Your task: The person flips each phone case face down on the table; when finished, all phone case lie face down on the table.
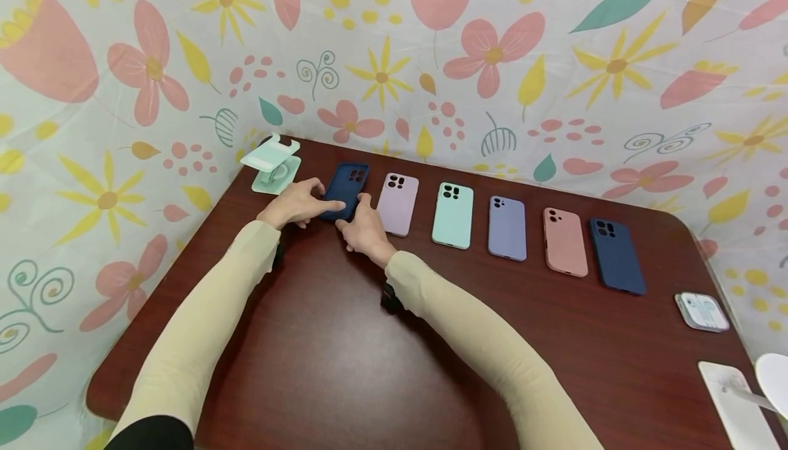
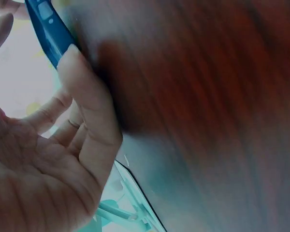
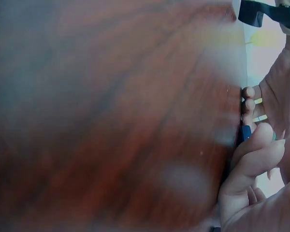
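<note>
A dark blue phone case [image 1: 343,187] lies at the back left of the table, its camera cutouts toward the far right corner. My left hand [image 1: 295,204] holds it from the left, thumb across the near end and fingers at the left side. In the left wrist view a fingertip meets the edge of the blue case [image 2: 50,34]. My right hand [image 1: 367,231] grips the near right corner, index finger along the right side and thumb at the near edge. The right wrist view shows only a sliver of the case [image 3: 245,133] beyond the curled right fingers [image 3: 253,162].
A mint phone stand [image 1: 273,166] is left of the hands. Rightward runs a row of phone cases: lilac [image 1: 399,204], mint [image 1: 453,216], lavender [image 1: 507,229], pink [image 1: 565,243] and dark blue [image 1: 618,256]. Boxed earphones [image 1: 703,312] and a white stand [image 1: 732,395] lie at the right edge.
</note>
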A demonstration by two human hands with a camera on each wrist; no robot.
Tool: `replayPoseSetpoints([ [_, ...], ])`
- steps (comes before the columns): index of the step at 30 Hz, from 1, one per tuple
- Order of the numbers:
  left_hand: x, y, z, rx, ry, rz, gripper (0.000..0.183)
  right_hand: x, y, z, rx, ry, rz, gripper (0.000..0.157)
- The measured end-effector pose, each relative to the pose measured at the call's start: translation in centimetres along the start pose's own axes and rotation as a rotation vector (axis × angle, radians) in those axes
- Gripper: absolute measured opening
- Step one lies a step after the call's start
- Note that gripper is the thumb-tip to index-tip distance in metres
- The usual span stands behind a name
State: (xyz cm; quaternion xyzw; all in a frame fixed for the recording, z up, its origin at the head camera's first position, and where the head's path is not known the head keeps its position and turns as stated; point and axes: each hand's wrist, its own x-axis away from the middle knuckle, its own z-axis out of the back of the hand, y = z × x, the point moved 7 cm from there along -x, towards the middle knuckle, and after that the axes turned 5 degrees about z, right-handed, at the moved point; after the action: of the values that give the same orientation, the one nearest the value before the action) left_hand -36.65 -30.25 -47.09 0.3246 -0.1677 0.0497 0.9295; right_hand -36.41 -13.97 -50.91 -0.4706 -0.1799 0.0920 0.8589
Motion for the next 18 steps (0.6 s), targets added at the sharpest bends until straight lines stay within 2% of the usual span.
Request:
replayPoseSetpoints([
  [7, -0.2, 0.3, -0.1, -0.061, 0.051, 0.041, 0.085, 0.2, -0.4, -0.3, -0.001, 0.050, 0.071, 0.082],
  [14, 0.1, 1.2, -0.1, -0.162, 0.098, 0.077, 0.085, 2.6, -2.5, 0.3, -0.001, 0.091, 0.160, 0.077],
  [18, 0.2, 1.3, -0.2, -0.158, 0.109, 0.075, 0.081, 1.7, -1.7, 0.0, -0.011, 0.086, 0.159, 0.079],
])
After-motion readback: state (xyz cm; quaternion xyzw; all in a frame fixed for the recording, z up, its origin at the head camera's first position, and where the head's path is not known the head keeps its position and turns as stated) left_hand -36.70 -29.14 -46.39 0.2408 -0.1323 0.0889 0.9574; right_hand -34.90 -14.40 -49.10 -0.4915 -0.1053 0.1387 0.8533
